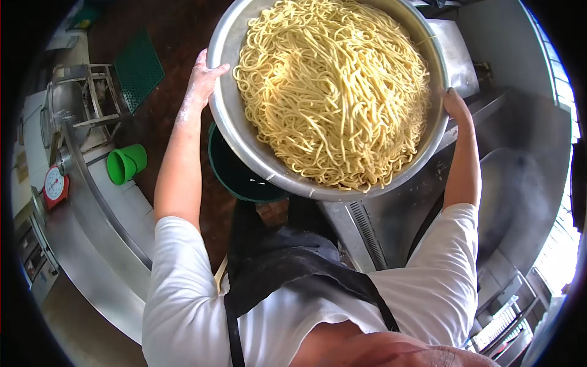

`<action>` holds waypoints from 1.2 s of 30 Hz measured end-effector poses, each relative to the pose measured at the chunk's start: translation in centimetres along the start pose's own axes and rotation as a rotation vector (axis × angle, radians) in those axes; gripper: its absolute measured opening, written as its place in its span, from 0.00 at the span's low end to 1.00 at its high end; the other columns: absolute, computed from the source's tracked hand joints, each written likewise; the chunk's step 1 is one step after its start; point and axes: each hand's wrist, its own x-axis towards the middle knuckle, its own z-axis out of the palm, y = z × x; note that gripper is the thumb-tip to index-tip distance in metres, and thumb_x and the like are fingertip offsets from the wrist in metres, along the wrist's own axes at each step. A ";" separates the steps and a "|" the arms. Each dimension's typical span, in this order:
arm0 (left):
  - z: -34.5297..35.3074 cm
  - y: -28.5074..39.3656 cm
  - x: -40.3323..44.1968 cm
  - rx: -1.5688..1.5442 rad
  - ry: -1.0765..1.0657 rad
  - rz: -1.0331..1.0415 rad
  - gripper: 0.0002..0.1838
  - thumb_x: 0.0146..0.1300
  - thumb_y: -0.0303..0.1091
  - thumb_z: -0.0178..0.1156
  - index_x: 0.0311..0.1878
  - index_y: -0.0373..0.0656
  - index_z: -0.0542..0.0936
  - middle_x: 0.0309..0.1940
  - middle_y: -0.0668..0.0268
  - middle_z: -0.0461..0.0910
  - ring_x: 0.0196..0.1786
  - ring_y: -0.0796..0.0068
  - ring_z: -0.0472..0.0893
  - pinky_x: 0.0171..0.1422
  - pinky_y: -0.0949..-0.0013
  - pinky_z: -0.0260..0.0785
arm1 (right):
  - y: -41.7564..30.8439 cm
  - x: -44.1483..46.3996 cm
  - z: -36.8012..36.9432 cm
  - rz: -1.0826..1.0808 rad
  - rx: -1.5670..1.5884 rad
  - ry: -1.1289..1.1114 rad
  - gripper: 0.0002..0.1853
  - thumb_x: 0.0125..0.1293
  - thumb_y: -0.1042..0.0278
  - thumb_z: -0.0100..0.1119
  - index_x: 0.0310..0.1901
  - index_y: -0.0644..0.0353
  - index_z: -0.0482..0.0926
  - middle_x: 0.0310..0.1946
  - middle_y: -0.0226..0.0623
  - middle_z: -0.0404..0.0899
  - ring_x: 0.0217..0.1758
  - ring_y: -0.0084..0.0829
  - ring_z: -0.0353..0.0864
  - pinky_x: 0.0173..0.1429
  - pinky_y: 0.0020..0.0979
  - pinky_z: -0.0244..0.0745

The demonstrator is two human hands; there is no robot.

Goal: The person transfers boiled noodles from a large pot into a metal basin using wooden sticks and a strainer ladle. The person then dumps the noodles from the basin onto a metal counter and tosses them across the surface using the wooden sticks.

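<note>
A wide metal bowl (221, 92), heaped with yellow noodles (336, 92), is held up in front of my body. My left hand (206, 79), dusted with white powder, grips the bowl's left rim, its thumb over the edge and the other fingers mostly hidden behind. On the opposite side my right hand (454, 104) is closed on the right rim, with most of its fingers out of sight under the bowl. Beneath the bowl, a dark green tub (221, 168) stands on the floor, partly covered by it.
At left runs a metal counter (92, 244) with a red dial scale (55, 185). A green bucket (126, 164) and a metal frame stand (98, 101) are nearby. A green mat (139, 70) lies on the brown floor. A metal stove-like unit (416, 208) stands on the right.
</note>
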 end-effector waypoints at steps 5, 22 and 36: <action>-0.2 0.2 0.1 -0.048 -0.023 -0.028 0.40 0.55 0.24 0.66 0.72 0.33 0.62 0.57 0.53 0.79 0.56 0.65 0.80 0.63 0.65 0.72 | 0.3 -1.4 0.4 -0.039 -0.038 0.075 0.40 0.71 0.38 0.47 0.61 0.77 0.69 0.47 0.63 0.81 0.47 0.54 0.85 0.39 0.45 0.82; 0.2 1.4 1.4 0.095 0.026 -0.046 0.43 0.52 0.25 0.70 0.72 0.29 0.62 0.65 0.50 0.72 0.65 0.64 0.74 0.71 0.67 0.65 | 3.3 0.9 1.4 -0.116 -0.057 0.042 0.36 0.74 0.40 0.47 0.53 0.76 0.76 0.41 0.60 0.82 0.46 0.50 0.82 0.52 0.45 0.74; 0.2 0.5 0.9 0.192 0.130 0.033 0.37 0.50 0.27 0.68 0.66 0.30 0.69 0.61 0.51 0.76 0.63 0.63 0.76 0.68 0.66 0.67 | 2.4 -0.3 1.1 -0.032 0.024 0.088 0.31 0.74 0.46 0.50 0.50 0.76 0.76 0.44 0.58 0.81 0.45 0.49 0.80 0.55 0.44 0.71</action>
